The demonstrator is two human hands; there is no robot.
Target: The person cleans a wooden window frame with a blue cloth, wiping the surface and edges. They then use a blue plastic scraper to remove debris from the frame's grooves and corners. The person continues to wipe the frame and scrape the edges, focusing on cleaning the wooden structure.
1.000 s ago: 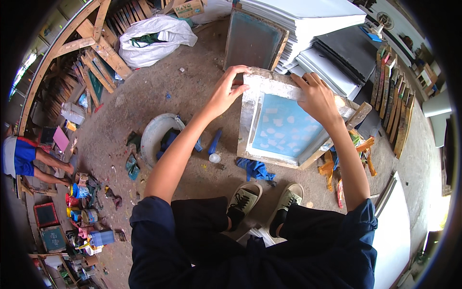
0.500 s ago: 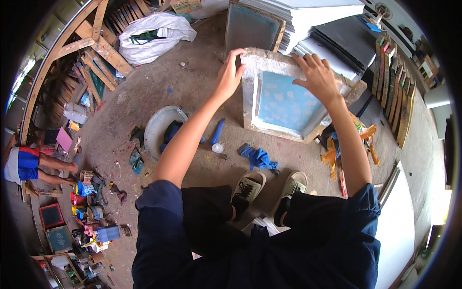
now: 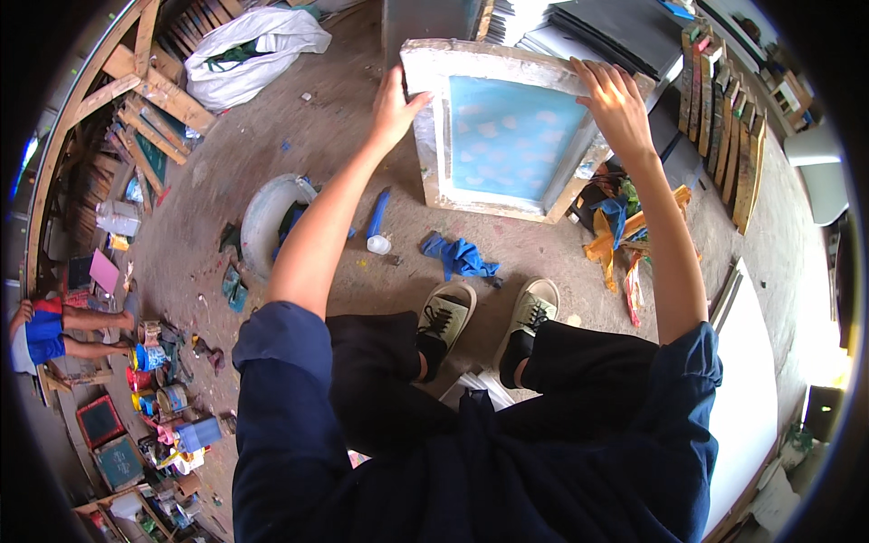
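A silk-screen printing frame (image 3: 423,154) with pale, worn wooden borders and blue mesh stands tilted on the floor in front of my feet. My left hand (image 3: 393,116) grips its left side below the top corner, thumb on the front face and fingers partly hidden behind the edge. Near the top right corner, my right hand (image 3: 619,107) is closed over the border, its fingers lying across the wood. Whitish patches show through the mesh.
Left of the frame are a white bucket (image 3: 257,217), a blue tube-shaped item (image 3: 378,213) and a crumpled blue cloth (image 3: 462,256). Coloured scraps (image 3: 602,249) lie right. Wooden slats (image 3: 724,136) and a white board (image 3: 747,362) stand farther right. Another person sits far left beside paint cans.
My left hand has slid from the top corner down the frame's left side. My right hand has shifted right along the border, uncovering more mesh. The whole view has shifted too.
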